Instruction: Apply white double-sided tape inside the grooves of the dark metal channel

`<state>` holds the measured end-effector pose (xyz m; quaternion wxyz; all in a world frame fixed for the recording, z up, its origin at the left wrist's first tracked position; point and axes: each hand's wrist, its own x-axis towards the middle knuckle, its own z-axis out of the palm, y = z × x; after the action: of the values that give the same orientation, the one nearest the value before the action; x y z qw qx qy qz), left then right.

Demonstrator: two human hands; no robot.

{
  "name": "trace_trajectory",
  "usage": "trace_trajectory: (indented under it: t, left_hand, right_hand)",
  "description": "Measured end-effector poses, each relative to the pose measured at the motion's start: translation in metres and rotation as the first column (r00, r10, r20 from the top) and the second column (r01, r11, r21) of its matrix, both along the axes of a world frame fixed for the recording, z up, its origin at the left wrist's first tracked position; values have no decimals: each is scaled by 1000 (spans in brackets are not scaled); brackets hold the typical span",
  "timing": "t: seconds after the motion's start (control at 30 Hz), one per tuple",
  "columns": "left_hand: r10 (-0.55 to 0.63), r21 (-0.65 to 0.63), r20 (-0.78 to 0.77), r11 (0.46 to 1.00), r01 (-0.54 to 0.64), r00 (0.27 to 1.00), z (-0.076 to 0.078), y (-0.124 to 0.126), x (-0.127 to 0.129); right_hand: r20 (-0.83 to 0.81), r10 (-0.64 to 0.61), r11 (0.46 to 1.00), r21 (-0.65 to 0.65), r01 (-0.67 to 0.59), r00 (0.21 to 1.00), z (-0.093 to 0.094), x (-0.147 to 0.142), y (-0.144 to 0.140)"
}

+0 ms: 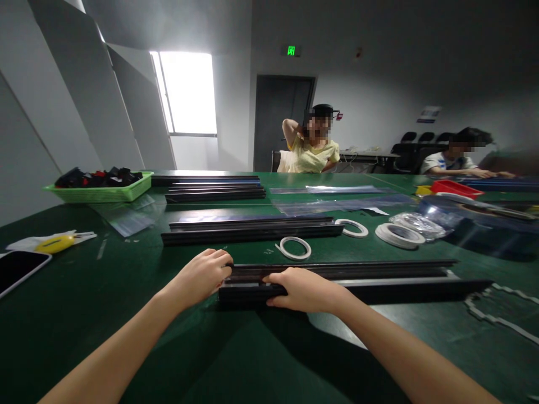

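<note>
Head view looks down on a green surface (105, 292) where a long black rail (357, 283) lies crosswise just before the person. Left hand (202, 276) is curled at the rail's left end, fingertips touching it; whether it truly grips, I cannot tell. Right hand (301, 290) lies palm down over the rail a little to the right, fingers wrapped over its far edge, thumb at the near side, grasping it. Just beyond lies a tape ring (293, 247), and behind that a second rail (252, 230). More tape rolls (398, 234) sit to the right. Further rails (214, 193) lie near a green tray (101, 193) at far left. A phone (19, 269) rests at the left edge. Two people sit across the surface, well apart.
</note>
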<state>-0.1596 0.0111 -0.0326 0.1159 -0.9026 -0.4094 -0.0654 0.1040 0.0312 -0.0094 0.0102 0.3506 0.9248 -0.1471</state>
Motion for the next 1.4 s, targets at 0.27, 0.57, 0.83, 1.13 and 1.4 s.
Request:
trace_trajectory:
  t: [0.27, 0.57, 0.83, 1.13, 1.4]
  left_hand:
    - [-25, 2, 14, 1000, 25, 1000, 0, 0, 1]
    - [-40, 134, 48, 990, 33, 998, 3, -1, 6]
    - [-162, 100, 174, 984, 146, 971, -1, 2, 4]
    - [-159, -41, 190, 985, 170, 969, -4, 3, 2]
    - [-163, -127, 171, 974, 186, 972, -9, 5, -1]
  right_hand:
    - [-9, -9, 1000, 5, 9, 1000, -3, 1, 1]
    - [-7, 7, 1000, 9, -7, 1000, -2, 2, 1]
    - [6, -3, 1000, -1, 3, 1000, -1, 2, 0]
    - [0, -5, 1000, 5, 5, 1000, -2, 1, 1]
    - [10, -13, 1000, 9, 13, 1000, 1, 1, -1]
